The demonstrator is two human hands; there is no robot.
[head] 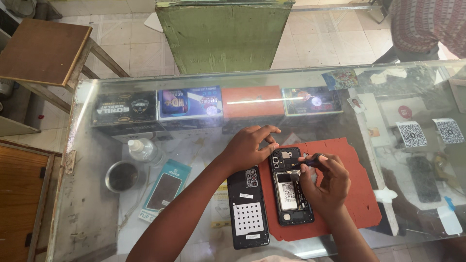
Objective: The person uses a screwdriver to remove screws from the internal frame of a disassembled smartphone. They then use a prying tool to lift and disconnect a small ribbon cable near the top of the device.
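Opened phone: 1 phone (290,191) with its back off lies face down on the red mat (357,191), its battery and circuit board showing.
Right hand: the right hand (326,183) is closed round 1 small dark screwdriver (310,162), fingers curled tight on the handle, the tip pointing left at the upper part of the opened phone.
Left hand: the left hand (248,148) rests at the phone's top left corner; thumb and forefinger are bent and close together there, the other fingers loosely spread. Whether they pinch anything I cannot tell.
Back cover: 1 black back cover (248,209) lies just beside the phone on its left, inner side up, with a white dotted sticker; it overlaps the mat's left edge.
Mat: 1, red, with an uneven outline, on the glass counter (92,218).
To the left: 1 teal flat package (164,190), 1 round metal bowl (122,176) and 1 clear plastic bottle (144,150) lying on its side, all well apart from the phone.
Under the glass: 4 flat boxes (213,106) in a row beyond the hands.
To the right: 2 square code cards (430,132) and 1 dark phone-shaped object (423,177), whether on or beneath the glass I cannot tell.
In the way: the right hand covers the phone's right edge.
Beyond the counter: 1 green box (223,34), 1 wooden stool (41,51), and part of another person (424,24) in a patterned shirt.
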